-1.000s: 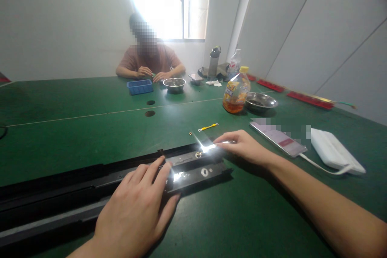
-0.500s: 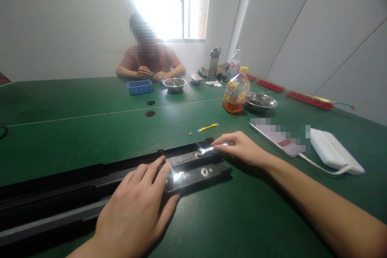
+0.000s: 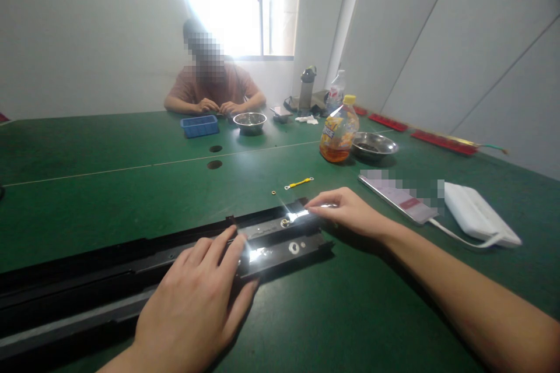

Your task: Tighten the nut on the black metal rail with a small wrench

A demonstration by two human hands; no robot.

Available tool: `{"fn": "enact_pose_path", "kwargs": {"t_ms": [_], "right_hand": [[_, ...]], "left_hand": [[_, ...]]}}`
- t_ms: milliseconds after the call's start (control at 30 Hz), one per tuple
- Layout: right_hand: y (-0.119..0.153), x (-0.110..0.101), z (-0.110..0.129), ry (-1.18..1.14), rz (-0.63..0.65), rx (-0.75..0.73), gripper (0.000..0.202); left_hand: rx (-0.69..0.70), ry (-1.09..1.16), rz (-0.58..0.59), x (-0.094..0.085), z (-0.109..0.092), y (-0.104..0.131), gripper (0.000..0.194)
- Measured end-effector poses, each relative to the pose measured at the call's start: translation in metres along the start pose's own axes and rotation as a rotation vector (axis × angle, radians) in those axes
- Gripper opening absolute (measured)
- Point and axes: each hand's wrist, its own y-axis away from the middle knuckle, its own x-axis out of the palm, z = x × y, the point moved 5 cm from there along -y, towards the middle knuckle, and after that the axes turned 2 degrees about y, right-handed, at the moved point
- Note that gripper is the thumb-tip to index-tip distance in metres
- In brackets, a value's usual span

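A long black metal channel (image 3: 266, 262) lies across the table from the left edge to the middle. My left hand (image 3: 196, 285) grips it from above, fingers stretched across its top and thumb along the near side. My right hand (image 3: 343, 210) pinches a shiny wrench (image 3: 300, 215) between thumb and fingers. The wrench's head sits at a small brass-coloured nut (image 3: 285, 222) near the channel's right end. Beyond the channel lie a small loose nut (image 3: 273, 192) and a yellow cable with ring terminals (image 3: 299, 183).
To the right lie a phone (image 3: 396, 201) and a white power bank (image 3: 476, 213), joined by a cable. Behind them stand an orange drink bottle (image 3: 336, 137) and a metal bowl (image 3: 376, 148). Across the table a person (image 3: 214, 90) sits by a blue tray (image 3: 199, 126) and another bowl (image 3: 249, 123).
The view has shifted slightly. My hands and the channel keep nearly the same places, with the wrench still at the nut. The person opposite has lowered their hands a little.
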Motion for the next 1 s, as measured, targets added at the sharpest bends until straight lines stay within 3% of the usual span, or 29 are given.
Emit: {"fn": "enact_pose_path", "kwargs": {"t_ms": [1000], "right_hand": [[0.0001, 0.0002, 0.0015, 0.002, -0.006, 0.007, 0.037]], "left_hand": [[0.017, -0.011, -0.019, 0.0000, -0.0010, -0.0005, 0.061]]}}
